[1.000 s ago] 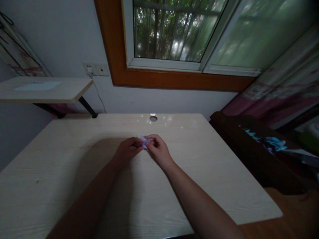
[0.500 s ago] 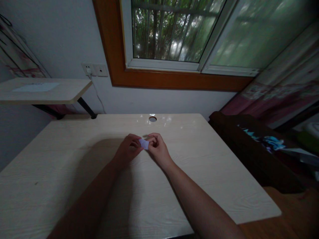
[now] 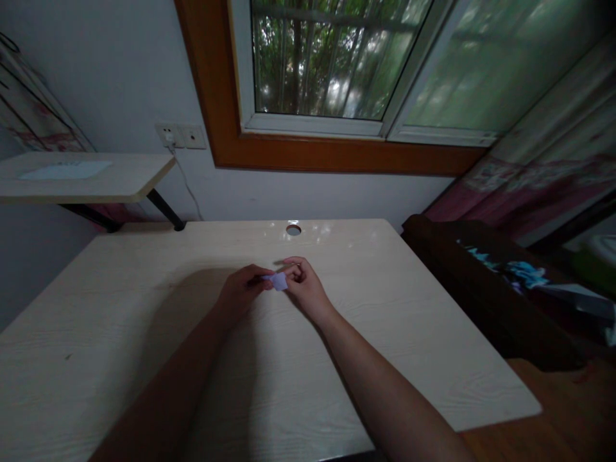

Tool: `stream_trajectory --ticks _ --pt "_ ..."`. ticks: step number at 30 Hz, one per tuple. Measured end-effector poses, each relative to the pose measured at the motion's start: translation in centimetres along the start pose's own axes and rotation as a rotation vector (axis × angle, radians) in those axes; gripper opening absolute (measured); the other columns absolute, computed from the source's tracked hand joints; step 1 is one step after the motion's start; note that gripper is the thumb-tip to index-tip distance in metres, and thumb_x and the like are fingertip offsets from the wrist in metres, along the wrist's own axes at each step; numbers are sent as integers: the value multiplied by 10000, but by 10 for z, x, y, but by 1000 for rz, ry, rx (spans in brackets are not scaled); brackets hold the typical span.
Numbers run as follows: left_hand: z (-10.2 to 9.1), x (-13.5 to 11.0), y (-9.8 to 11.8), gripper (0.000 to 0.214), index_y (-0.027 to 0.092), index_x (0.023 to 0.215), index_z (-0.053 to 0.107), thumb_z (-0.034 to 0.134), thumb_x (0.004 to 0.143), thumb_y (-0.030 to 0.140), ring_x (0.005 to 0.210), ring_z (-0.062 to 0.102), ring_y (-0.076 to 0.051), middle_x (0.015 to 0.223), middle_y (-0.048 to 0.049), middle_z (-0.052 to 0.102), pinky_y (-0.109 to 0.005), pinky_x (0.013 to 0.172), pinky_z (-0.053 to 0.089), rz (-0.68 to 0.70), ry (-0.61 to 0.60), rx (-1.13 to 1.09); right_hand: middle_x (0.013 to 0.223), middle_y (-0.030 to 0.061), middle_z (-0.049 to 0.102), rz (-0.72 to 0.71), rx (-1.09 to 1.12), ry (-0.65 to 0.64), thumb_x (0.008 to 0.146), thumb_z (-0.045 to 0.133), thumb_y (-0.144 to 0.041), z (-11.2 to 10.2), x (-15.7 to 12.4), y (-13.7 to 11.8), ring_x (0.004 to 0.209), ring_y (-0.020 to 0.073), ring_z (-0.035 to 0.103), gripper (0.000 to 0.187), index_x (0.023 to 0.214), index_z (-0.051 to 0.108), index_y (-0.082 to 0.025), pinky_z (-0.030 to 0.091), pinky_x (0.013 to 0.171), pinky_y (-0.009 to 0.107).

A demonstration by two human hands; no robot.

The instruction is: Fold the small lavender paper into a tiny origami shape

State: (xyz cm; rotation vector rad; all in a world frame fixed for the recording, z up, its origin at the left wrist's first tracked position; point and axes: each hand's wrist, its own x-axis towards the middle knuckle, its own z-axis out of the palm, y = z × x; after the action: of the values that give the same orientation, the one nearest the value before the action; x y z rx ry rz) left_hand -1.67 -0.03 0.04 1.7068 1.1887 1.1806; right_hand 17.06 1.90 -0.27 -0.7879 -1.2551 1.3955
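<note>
A small piece of pale purple folded paper (image 3: 280, 281) is held between my two hands, just over the middle of the desk (image 3: 385, 333). My left hand (image 3: 243, 287) pinches its left end between thumb and fingers, the fingers hiding part of it. On the other side, my right hand (image 3: 304, 282) grips the right edge with its thumb and fingertips, while its index finger sticks out a little. The details of the folds are too small to make out.
A raised shelf (image 3: 86, 186) with a white sheet (image 3: 67, 169) stands at the back left. Near the desk's rear edge is a round cable hole (image 3: 293, 230). A dark brown piece of furniture (image 3: 462, 282) with blue items (image 3: 527, 274) sits beyond the right edge.
My left hand has flattened and its fingers have closed over the paper's left end, turning that end. My right hand stays almost in place.
</note>
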Motion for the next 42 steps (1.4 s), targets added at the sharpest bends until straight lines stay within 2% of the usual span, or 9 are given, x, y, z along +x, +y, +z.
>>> stream_trajectory --ticks 6,11,21,25,29,42 --pt "0 0 2 232 193 998 713 708 814 335 833 714 -182 930 -54 749 -290 782 572 -15 -4 -16 719 -19 638 48 -32 -58 725 776 -345 0 0 -3 665 134 599 294 946 645 -202 463 658 264" --pt "-1 0 2 218 167 983 702 677 838 328 800 704 -177 865 -58 738 -292 763 560 -35 -22 -62 716 -22 653 61 -10 -97 717 786 -326 -1 0 -3 688 143 625 315 974 647 -209 480 699 280" --pt "-1 1 3 231 162 1016 667 654 849 322 761 685 -161 816 -41 718 -287 737 553 -54 -21 -187 742 -14 640 46 -83 -109 752 743 -353 -4 2 4 683 142 595 283 977 644 -213 464 671 276" --pt "0 1 4 225 163 1012 672 665 844 313 756 685 -156 815 -40 720 -280 736 548 -65 -29 -175 756 -20 630 28 -131 -129 751 748 -309 -4 0 4 692 136 583 311 1034 652 -223 455 677 267" --pt "1 1 0 241 162 1014 676 661 849 337 761 692 -167 828 -52 724 -298 747 558 -57 -39 -170 785 -2 652 28 -160 -130 759 745 -341 -4 0 2 716 150 592 300 1023 668 -221 469 694 282" --pt "2 1 -1 252 178 1053 656 654 857 335 795 693 -157 861 -36 712 -303 772 577 -73 -49 -217 758 -5 657 39 -73 -115 752 774 -399 -4 0 -1 719 147 607 305 973 667 -218 472 717 285"
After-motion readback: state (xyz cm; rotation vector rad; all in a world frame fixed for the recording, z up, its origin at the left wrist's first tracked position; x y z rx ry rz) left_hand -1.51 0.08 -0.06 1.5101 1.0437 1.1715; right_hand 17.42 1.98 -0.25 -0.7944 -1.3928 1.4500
